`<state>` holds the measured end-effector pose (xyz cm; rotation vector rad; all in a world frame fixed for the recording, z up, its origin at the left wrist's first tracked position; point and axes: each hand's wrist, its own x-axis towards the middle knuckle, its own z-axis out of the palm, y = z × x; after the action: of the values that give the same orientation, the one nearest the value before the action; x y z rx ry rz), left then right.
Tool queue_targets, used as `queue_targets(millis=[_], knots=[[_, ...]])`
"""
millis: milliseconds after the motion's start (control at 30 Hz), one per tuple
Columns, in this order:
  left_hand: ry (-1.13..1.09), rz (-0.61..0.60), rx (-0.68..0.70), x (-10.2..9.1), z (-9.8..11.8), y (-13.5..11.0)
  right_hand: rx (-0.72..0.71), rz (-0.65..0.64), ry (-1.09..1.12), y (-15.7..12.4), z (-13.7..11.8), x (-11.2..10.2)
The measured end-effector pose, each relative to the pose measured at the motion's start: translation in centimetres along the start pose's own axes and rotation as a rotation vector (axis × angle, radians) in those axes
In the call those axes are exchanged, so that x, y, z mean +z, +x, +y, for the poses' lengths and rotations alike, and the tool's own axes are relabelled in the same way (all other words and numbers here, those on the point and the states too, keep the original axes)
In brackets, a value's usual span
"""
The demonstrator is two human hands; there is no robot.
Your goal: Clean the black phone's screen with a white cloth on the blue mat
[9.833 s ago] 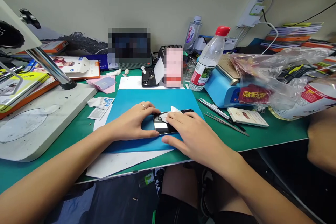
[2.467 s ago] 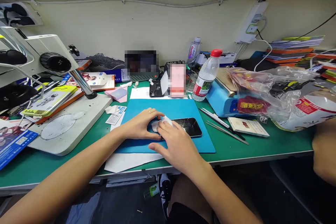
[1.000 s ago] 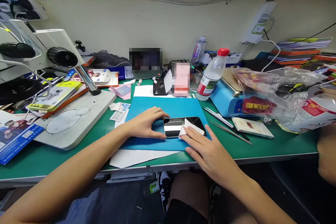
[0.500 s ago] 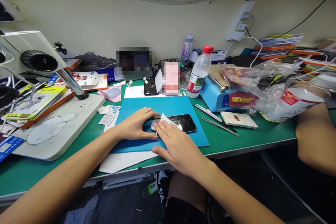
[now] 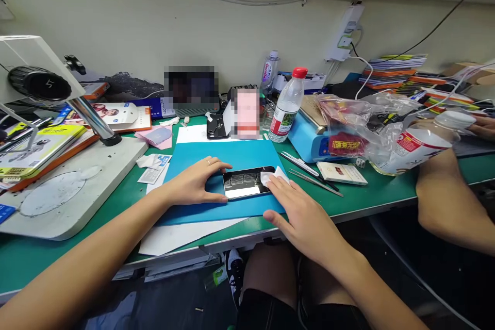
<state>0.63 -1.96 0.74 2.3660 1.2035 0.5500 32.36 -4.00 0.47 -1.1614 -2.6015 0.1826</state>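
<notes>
A black smartphone [image 5: 242, 184] lies screen up on the blue mat [image 5: 232, 149], lights reflected in its glass. My left hand [image 5: 195, 181] braces its left end, thumb at the near corner and fingertips by the far edge. With outstretched fingers, my right hand [image 5: 299, 209] presses a folded white wipe [image 5: 266, 178] on the phone's right end. Its thumb stands apart, and the fingers hide part of the wipe and that end of the screen.
Right of the mat lie tweezers [image 5: 315, 181] and a flat white box [image 5: 342, 172]. A red-capped bottle [image 5: 285, 108] stands behind, beside a blue device [image 5: 305, 136]. At left is a stand with a white base [image 5: 88, 185]. Another person's arm [image 5: 444, 196] rests at far right.
My right hand has slid the wipe from the phone's left end to its right end, uncovering the left part of the screen. My left hand stays at the left end.
</notes>
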Motion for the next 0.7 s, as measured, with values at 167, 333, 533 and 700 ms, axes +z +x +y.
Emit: queue_targets(millis=[167, 333, 533, 700], knots=[[0.001, -0.005, -0.006, 0.1, 0.1, 0.0, -0.034, -0.023, 0.017, -0.9, -2.6, 0.2], [-0.007, -0.009, -0.014, 0.1, 0.2, 0.0, -0.103, -0.039, 0.083, 0.7, -4.9, 1.4], [-0.013, -0.007, 0.004, 0.2, 0.4, 0.0, -0.191, 0.005, 0.146, 2.8, -6.5, 3.1], [-0.008, -0.018, -0.002, 0.4, 0.1, -0.1, -0.194, -0.016, 0.179, 3.5, -6.6, 3.1]])
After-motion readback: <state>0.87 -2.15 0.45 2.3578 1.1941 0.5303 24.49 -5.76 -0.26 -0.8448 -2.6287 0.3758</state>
